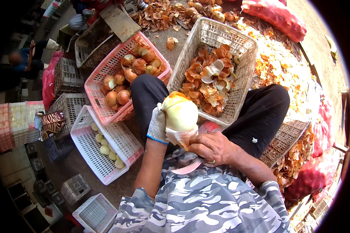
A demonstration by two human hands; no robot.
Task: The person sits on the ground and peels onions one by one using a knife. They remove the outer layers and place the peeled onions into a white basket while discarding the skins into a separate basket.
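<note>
A partly peeled onion (181,115), pale and glossy, is held in my left hand (157,125), which wears a grey knit glove with a blue cuff. Orange skin still clings to its top. From its lower side hangs a loose flap of skin (180,137), pinched between the thumb and fingers of my bare right hand (213,148). A knife blade (188,168), pinkish in this light, sticks out below the right hand; its handle is hidden. Between my knees, a dirty white crate (245,72) holds onion skins (211,78).
Left of it, a pink crate (94,106) contains unpeeled onions (124,96). A white crate (89,157) nearer me holds several peeled onions (105,150). Skins (283,72) litter the ground at right, beside red mesh sacks (275,19). Another person (27,59) sits at far left.
</note>
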